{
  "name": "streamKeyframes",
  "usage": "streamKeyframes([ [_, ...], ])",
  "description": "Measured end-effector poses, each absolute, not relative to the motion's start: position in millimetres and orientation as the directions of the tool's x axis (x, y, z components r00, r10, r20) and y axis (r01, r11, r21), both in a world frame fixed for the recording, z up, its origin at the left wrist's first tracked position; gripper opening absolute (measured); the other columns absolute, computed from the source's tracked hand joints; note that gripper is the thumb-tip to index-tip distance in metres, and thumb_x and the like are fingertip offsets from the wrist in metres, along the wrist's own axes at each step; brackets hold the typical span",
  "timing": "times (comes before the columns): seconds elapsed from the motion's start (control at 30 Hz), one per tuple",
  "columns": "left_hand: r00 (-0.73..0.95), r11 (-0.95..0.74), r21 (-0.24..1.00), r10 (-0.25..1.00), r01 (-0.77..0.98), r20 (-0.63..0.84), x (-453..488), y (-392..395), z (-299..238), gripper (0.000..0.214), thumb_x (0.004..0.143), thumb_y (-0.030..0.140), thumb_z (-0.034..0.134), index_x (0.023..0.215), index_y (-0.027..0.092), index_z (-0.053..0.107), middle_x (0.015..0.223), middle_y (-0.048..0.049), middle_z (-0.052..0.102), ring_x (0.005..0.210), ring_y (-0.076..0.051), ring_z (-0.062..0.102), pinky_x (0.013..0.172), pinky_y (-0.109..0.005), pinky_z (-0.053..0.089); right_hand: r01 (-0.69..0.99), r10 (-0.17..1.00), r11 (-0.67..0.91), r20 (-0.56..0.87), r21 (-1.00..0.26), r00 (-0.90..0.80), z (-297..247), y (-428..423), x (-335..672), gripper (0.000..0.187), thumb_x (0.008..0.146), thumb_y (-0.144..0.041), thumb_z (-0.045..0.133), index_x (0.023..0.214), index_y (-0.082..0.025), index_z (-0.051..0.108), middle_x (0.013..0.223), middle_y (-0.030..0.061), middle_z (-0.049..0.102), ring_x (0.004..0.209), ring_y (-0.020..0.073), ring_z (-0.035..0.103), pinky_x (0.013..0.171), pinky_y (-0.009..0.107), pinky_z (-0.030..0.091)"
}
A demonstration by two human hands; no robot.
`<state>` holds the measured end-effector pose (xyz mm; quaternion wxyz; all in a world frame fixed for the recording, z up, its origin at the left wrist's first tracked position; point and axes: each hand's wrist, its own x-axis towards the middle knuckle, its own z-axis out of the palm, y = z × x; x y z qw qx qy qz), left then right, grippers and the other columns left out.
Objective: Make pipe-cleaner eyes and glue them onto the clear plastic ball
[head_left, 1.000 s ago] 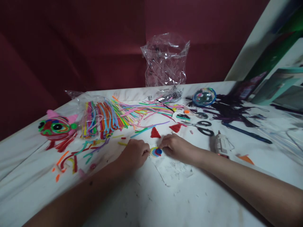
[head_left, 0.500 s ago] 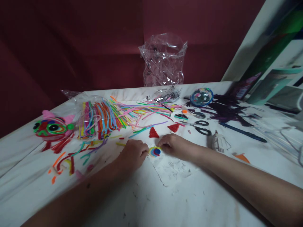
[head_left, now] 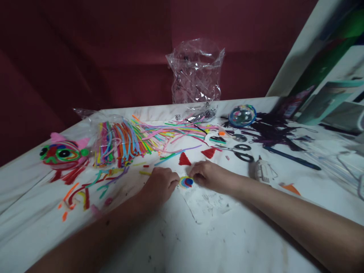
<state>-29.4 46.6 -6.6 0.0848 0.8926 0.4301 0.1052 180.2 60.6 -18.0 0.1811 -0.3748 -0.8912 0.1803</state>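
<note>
Head view, coiled disc (head_left: pixel 186 182) by right hand (head_left: pixel 209 176), red triangles (head_left: pixel 184 159), scissors (head_left: pixel 235 151) beyond

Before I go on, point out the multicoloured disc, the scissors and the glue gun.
Multicoloured disc (head_left: pixel 186 182): head view, middle of its upward face.
Scissors (head_left: pixel 234 151): head view, where the black handles meet the blades.
Glue gun (head_left: pixel 264 171): head view, its white body.

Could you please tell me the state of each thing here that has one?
Disc: coiled, lying down
Left hand: curled beside the disc
Right hand: curled beside the disc
Scissors: lying down, blades unclear
Glue gun: lying down, power unclear
Clear bag: upright, crumpled
Pipe cleaners: partly bagged, partly loose
Red triangles: lying apart
</note>
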Motion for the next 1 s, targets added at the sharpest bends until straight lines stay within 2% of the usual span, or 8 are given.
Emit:
streamKeyframes([
  [0.23, 0.656, -0.654, 0.236, 0.750, 0.719, 0.082, -30.2, 47.5, -1.4, 0.026, 0.081, 0.012, 0.049, 0.057, 0.016, 0.057, 0.056, 0.0015, 0.050, 0.059, -0.012, 0.048, 0.061, -0.024, 0.029, 0.604, 0.735, 0.649, 0.178, -0.463, -0.654, -15.8, 60.5, 179.4, 0.028, 0.072, -0.002, 0.049, 0.080, -0.017, 0.071, 0.082, 0.0058, 0.070, 0.075, 0.0162, 0.064, 0.070, 0.024, 0.047],
  [0.43, 0.662, -0.667, 0.231, 0.741, 0.708, 0.110, -31.8, 48.9, -5.3, 0.026, 0.082, 0.015, 0.048, 0.056, 0.015, 0.054, 0.056, 0.0019, 0.048, 0.060, -0.012, 0.047, 0.062, -0.024, 0.029, 0.618, 0.744, 0.639, 0.166, -0.458, -0.647, -17.3, 62.0, 180.4, 0.031, 0.072, 0.000, 0.048, 0.082, -0.018, 0.072, 0.084, 0.0044, 0.072, 0.079, 0.0172, 0.065, 0.074, 0.026, 0.047],
  [0.67, 0.640, -0.643, 0.263, 0.760, 0.719, 0.110, -30.8, 48.7, -5.2, 0.023, 0.082, 0.015, 0.050, 0.063, 0.015, 0.062, 0.062, -0.0004, 0.058, 0.065, -0.013, 0.053, 0.066, -0.025, 0.033, 0.638, 0.763, 0.610, 0.132, -0.469, -0.633, -12.7, 62.1, 181.1, 0.030, 0.074, -0.001, 0.049, 0.084, -0.018, 0.072, 0.084, 0.0040, 0.073, 0.078, 0.0169, 0.066, 0.071, 0.023, 0.047],
  [0.8, 0.639, -0.642, 0.255, 0.762, 0.723, 0.108, -30.1, 48.9, -5.6, 0.022, 0.082, 0.014, 0.051, 0.064, 0.015, 0.063, 0.063, -0.0006, 0.059, 0.065, -0.014, 0.054, 0.066, -0.025, 0.033, 0.644, 0.770, 0.597, 0.115, -0.479, -0.628, -7.9, 61.3, 181.3, 0.031, 0.073, 0.000, 0.049, 0.084, -0.017, 0.072, 0.083, 0.0038, 0.073, 0.073, 0.0156, 0.066, 0.067, 0.022, 0.047],
  [1.0, 0.639, -0.647, 0.254, 0.759, 0.719, 0.124, -30.0, 48.6, -7.9, 0.021, 0.082, 0.017, 0.052, 0.066, 0.016, 0.065, 0.065, -0.0014, 0.061, 0.067, -0.014, 0.055, 0.067, -0.027, 0.035, 0.635, 0.767, 0.595, 0.112, -0.493, -0.632, -6.4, 61.0, 180.6, 0.031, 0.074, 0.000, 0.047, 0.083, -0.017, 0.072, 0.084, 0.0042, 0.074, 0.076, 0.0157, 0.067, 0.069, 0.022, 0.048],
])
